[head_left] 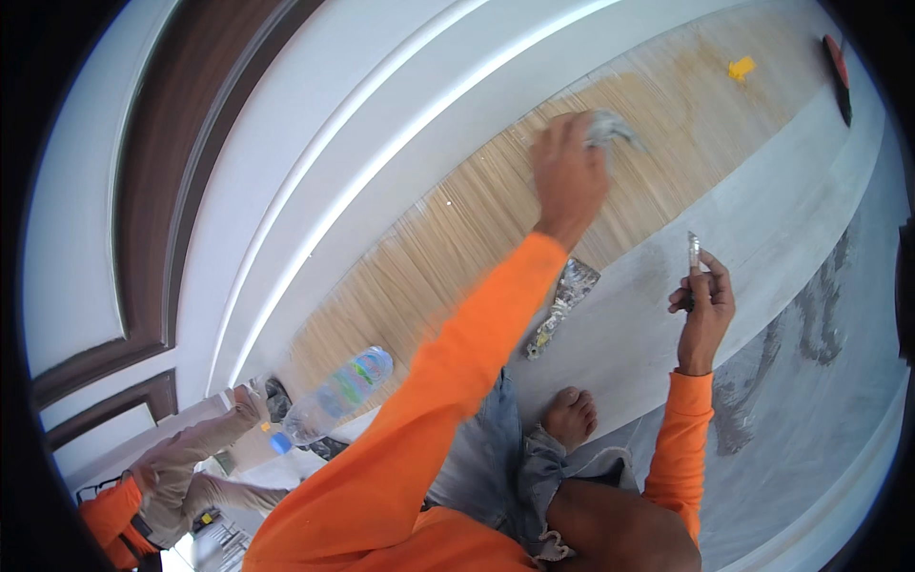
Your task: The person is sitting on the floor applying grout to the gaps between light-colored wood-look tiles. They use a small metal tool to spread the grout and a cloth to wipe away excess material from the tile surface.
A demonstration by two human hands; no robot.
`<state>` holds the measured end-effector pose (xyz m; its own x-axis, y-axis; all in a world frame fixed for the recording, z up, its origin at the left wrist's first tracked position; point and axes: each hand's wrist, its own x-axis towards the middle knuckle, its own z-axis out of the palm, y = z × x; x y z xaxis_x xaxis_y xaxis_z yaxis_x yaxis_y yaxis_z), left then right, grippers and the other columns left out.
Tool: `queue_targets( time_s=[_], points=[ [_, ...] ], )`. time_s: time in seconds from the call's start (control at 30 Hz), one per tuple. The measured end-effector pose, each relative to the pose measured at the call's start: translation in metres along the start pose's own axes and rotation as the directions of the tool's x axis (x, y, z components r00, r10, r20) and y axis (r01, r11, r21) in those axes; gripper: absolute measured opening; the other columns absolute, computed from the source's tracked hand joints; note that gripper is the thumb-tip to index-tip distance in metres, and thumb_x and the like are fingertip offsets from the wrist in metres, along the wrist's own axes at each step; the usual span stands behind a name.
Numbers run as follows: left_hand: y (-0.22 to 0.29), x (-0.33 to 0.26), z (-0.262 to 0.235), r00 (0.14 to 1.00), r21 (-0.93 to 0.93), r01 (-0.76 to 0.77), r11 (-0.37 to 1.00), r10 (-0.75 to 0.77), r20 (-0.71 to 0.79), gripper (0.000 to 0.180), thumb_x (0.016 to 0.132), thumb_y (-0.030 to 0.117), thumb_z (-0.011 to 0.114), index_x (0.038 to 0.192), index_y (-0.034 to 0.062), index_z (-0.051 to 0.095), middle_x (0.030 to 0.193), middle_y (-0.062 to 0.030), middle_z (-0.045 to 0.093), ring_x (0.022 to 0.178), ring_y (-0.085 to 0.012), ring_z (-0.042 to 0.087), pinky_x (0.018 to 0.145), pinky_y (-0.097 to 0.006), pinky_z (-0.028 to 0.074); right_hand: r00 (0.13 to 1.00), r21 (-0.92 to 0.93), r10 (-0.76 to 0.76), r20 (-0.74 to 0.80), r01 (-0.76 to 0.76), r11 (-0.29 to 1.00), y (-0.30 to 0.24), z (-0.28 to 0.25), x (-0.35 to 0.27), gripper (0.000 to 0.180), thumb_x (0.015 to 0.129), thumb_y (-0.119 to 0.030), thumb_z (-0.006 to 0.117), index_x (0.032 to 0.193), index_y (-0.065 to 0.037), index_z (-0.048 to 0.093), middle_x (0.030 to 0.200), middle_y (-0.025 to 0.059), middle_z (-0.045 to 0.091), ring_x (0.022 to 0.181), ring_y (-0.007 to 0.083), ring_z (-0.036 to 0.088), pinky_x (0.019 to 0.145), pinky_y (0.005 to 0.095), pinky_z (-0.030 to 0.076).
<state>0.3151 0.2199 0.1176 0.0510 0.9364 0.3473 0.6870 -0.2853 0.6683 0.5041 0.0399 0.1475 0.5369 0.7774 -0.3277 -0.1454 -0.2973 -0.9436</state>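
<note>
My left hand (569, 181) is closed around a crumpled grey-white rag (615, 129). It rests against the wood-grain strip (457, 224), over its far half; the hand is slightly blurred. Farther right and nearer to me, my right hand (707, 310) holds a slim, silvery tool (694, 250) upright between thumb and fingers. Its kind is not clear; it looks like a small blade or scraper, and the lower end is hidden in the grip. Between my arms lies a long, paint-crusted object (562, 307), partly behind my left sleeve.
A large clear bottle with a blue cap (338, 393) lies at the left. A yellow scrap (741, 68) and a red-and-black object (839, 81) sit at the far right. My bare foot (570, 418) is on the grey surface. Another person in orange (119, 515) is at lower left.
</note>
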Motion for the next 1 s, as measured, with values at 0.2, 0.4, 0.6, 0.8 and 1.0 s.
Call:
queue_targets(
  time_s=[0.2, 0.4, 0.6, 0.8, 1.0],
  points=[
    [-0.15, -0.144, -0.168, 0.77, 0.014, 0.511, 0.859, -0.451, -0.452, 0.048, 0.103, 0.014, 0.057, 0.146, -0.0064, 0.055, 0.124, -0.0239, 0.066, 0.111, -0.0315, 0.063, 0.102, -0.045, 0.048, 0.997, 0.005, 0.031, -0.076, -0.031, 1.0, 0.016, -0.011, 0.007, 0.025, 0.106, -0.016, 0.067, 0.127, -0.003, 0.069, 0.082, 0.0037, 0.063, 0.062, 0.0105, 0.062, 0.053, 0.0251, 0.05],
    [-0.199, -0.19, -0.177, 0.374, 0.47, 0.882, 0.019, -0.635, -0.676, 0.08, 0.101, 0.052, 0.053, 0.159, -0.0016, 0.038, 0.16, -0.0188, 0.041, 0.138, -0.0393, 0.045, 0.11, -0.057, 0.039, 0.994, 0.106, 0.064, 0.085, -0.073, 0.992, 0.009, 0.027, 0.006, 0.026, 0.105, -0.015, 0.067, 0.127, -0.002, 0.069, 0.081, 0.0036, 0.064, 0.061, 0.0107, 0.063, 0.052, 0.0254, 0.049],
    [-0.209, -0.067, -0.045, 0.15, 0.317, 0.925, -0.208, -0.565, -0.811, 0.084, 0.097, 0.055, 0.058, 0.159, 0.0006, 0.04, 0.147, -0.0195, 0.049, 0.13, -0.0325, 0.05, 0.102, -0.052, 0.04, 0.997, 0.049, 0.006, -0.073, -0.003, 0.999, -0.004, -0.012, 0.003, 0.028, 0.105, -0.014, 0.064, 0.13, 0.0, 0.068, 0.083, 0.0044, 0.063, 0.062, 0.01, 0.06, 0.054, 0.0255, 0.048],
    [0.021, 0.035, 0.205, 0.933, -0.125, 0.144, 0.982, -0.092, 0.349, 0.039, 0.099, 0.023, 0.059, 0.128, -0.0002, 0.068, 0.129, -0.0219, 0.065, 0.124, -0.0362, 0.062, 0.109, -0.047, 0.048, 0.961, 0.17, -0.033, -0.275, 0.082, 0.982, 0.012, -0.046, 0.001, 0.028, 0.106, -0.016, 0.064, 0.129, -0.001, 0.068, 0.084, 0.0042, 0.062, 0.062, 0.0096, 0.055, 0.055, 0.0248, 0.045],
    [0.224, 0.055, 0.162, 0.92, -0.593, -0.148, 0.792, 0.33, 0.212, 0.033, 0.09, 0.009, 0.066, 0.122, 0.0044, 0.071, 0.121, -0.0207, 0.064, 0.117, -0.0412, 0.061, 0.102, -0.05, 0.05, 0.751, 0.211, -0.166, -0.639, 0.379, 0.901, -0.022, -0.15, 0.001, 0.027, 0.107, -0.016, 0.063, 0.131, -0.004, 0.067, 0.087, 0.0012, 0.064, 0.064, 0.0058, 0.054, 0.055, 0.0214, 0.043]
  ],
)
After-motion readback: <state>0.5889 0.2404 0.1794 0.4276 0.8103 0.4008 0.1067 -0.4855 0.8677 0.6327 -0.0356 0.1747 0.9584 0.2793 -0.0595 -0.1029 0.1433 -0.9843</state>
